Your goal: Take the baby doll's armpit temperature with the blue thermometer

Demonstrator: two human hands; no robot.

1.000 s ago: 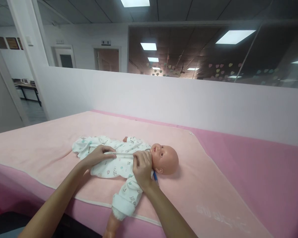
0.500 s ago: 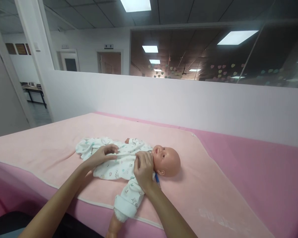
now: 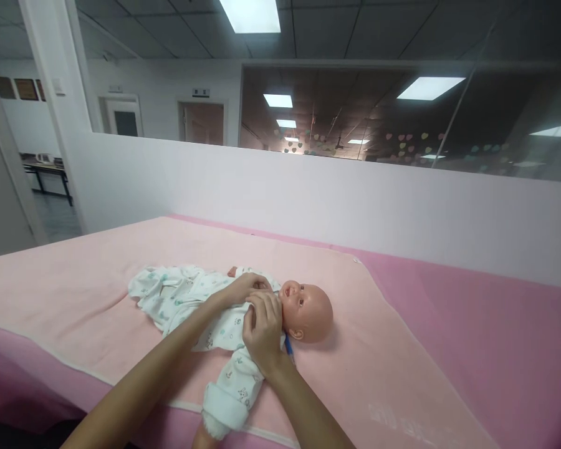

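A baby doll (image 3: 307, 312) lies on its back with its head to the right. It wears a white romper (image 3: 180, 296) with small printed figures. My left hand (image 3: 245, 287) reaches across the chest to the neckline, its fingers curled close to the doll's chin. Beside it, my right hand (image 3: 264, 327) rests at the collar with fingers bent and pressed onto the cloth. What lies between the fingertips of either hand is hidden. A small blue strip (image 3: 288, 346) shows next to the right wrist, below the doll's neck. The doll's near arm, in a cuffed sleeve (image 3: 229, 399), points toward me.
Under the doll a peach blanket (image 3: 393, 368) covers a pink surface (image 3: 495, 312). A low white wall (image 3: 308, 193) with glass above it runs along the back. At the left is a doorway with a table (image 3: 49, 168) beyond.
My left hand has moved right from the doll's belly to the neckline, beside my right hand. The right hand stays at the collar. The camera view has shifted slightly.
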